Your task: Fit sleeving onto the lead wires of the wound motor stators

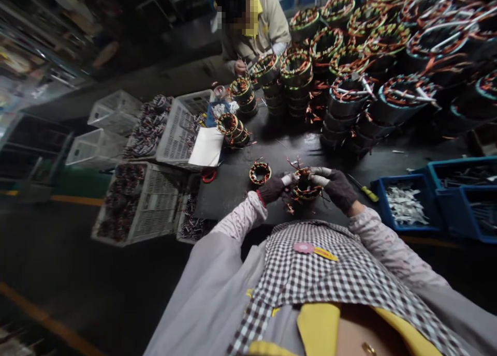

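On your far left, white plastic crates (pixel 116 110) sit by the table edge, and some hold dark wire coils. A white sheet of paper (pixel 207 146) lies on the black table (pixel 279 154) next to them. A red loop (pixel 208 176) lies just below the paper.

A small wire ring (pixel 260 172) lies flat on the table, near your left hand (pixel 272 189). That hand wears a dark glove with a pale fingertip. It is curled around the left side of the ring of copper wire (pixel 306 186) in the middle.

The ring you hold sits just above the table, right in front of your chest. Its hole points up and a bit toward you, so its round face lies nearly flat. Thin red wires stick up and out from its top.

Your right hand (pixel 338 188), gloved too, grips the right side of the same ring.

A screwdriver with a yellow handle (pixel 364 190) lies just right of that hand. Blue bins (pixel 430 201) stand farther right; one holds white strips. Behind them, big stacks of wire rings (pixel 349 87) fill the table. Another person (pixel 252 30) works at the far side.
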Tool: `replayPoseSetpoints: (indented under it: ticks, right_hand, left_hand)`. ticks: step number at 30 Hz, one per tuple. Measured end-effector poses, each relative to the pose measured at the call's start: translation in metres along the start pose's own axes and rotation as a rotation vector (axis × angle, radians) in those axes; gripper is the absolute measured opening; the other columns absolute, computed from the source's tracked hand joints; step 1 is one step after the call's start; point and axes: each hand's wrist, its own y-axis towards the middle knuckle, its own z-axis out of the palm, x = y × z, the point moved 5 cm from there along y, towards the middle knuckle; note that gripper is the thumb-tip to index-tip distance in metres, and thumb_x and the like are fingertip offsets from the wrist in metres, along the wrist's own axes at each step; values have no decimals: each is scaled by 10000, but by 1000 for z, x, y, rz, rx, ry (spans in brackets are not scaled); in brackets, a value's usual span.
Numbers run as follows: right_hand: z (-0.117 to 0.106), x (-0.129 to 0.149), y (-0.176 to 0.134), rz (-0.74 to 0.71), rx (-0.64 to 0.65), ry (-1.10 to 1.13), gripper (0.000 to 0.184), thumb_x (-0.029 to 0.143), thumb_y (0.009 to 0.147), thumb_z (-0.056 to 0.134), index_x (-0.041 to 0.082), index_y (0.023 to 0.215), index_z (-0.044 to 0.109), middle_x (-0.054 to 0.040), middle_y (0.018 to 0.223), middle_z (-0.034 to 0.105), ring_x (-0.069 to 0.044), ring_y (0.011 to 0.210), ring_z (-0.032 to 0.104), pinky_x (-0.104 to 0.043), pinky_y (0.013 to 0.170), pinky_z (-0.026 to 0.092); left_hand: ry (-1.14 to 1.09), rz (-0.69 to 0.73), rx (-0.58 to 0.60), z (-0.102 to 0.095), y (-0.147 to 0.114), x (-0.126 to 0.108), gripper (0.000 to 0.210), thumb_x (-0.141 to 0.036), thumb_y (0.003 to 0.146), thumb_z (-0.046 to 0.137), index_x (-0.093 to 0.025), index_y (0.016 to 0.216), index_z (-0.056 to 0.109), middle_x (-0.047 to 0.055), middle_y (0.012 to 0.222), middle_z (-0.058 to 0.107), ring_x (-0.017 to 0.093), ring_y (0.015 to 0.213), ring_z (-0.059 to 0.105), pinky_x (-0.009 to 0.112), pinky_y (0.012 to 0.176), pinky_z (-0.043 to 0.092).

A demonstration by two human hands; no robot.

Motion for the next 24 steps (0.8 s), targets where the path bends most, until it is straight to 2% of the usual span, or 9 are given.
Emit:
replayPoseSetpoints:
  ticks: [4, 7, 10, 12, 15, 16, 18, 21, 24]
  right_hand:
    - [7, 24, -6, -103, 18, -13, 330, 542, 835, 870, 224, 915, 842, -87, 1049, 867, -311, 1060, 803, -507, 1080, 642]
    - [-15, 24, -10, -107, -152, -85, 353, 558, 816, 870, 228, 930, 820, -78, 999, 842, -290, 966, 788, -504, 1015, 657]
    - [-72, 9, -27, -92, -440, -137, 393, 590, 795, 875, 252, 972, 782, -59, 997, 826, -263, 921, 763, -478, 954, 662]
    - [-115, -5, -46, -47, -585, -185, 398, 601, 788, 863, 262, 972, 764, -51, 995, 822, -262, 910, 751, -483, 937, 664]
    - [-175, -26, -75, 91, -680, -380, 260, 464, 882, 755, 265, 1039, 813, -103, 1098, 844, -311, 1042, 781, -536, 1048, 633]
    - [-192, -31, -83, 159, -695, -504, 235, 368, 916, 703, 265, 1076, 840, -151, 1191, 844, -334, 1147, 783, -548, 1112, 598]
    - [-218, -43, -92, 332, -676, -793, 344, 194, 929, 615, 263, 1137, 880, -252, 1397, 790, -372, 1365, 732, -587, 1206, 510]
    - [-218, -54, -89, 495, -523, -1069, 429, 179, 971, 579, 293, 1252, 882, -310, 1544, 705, -430, 1454, 685, -667, 1182, 472]
    - [-163, -45, -70, 374, -427, -1030, 394, 392, 1091, 550, 281, 1340, 835, -290, 1337, 800, -417, 1183, 800, -563, 996, 568]
  left_hand:
    - [-113, -24, 65, 36, 10, 9, 637, -788, 879, 849, -203, 800, 610, -51, 653, 485, 71, 531, 379, 237, 494, 351]
    - [-185, -9, 101, 50, 14, 8, 580, -750, 882, 860, -204, 902, 667, -10, 728, 600, 113, 615, 543, 280, 610, 517]
    - [-208, 96, 44, 46, 18, 2, 601, -565, 693, 1033, -186, 1018, 700, 31, 925, 752, 175, 836, 707, 372, 868, 633]
    - [-153, 94, -27, 39, 20, 4, 608, -459, 616, 1063, -178, 1008, 693, 32, 962, 780, 200, 885, 732, 419, 929, 638]
    - [60, 67, -67, 38, 18, 6, 434, -407, 760, 965, -175, 1036, 724, 72, 1048, 821, 251, 986, 770, 463, 998, 635]
    - [204, 93, -67, 40, 15, 4, 380, -381, 819, 924, -175, 1086, 749, 97, 1131, 835, 276, 1068, 780, 477, 1050, 625]
    - [606, 171, -32, 49, 7, 0, 401, -328, 881, 880, -172, 1239, 786, 152, 1351, 819, 335, 1275, 751, 508, 1182, 569]
    - [1131, 217, 49, 69, 3, 5, 648, -315, 877, 906, -135, 1477, 738, 236, 1618, 684, 441, 1510, 617, 581, 1326, 436]
    - [1178, 170, 24, 85, 15, 17, 620, -297, 904, 872, -26, 1444, 733, 336, 1579, 669, 522, 1513, 585, 669, 1366, 329]
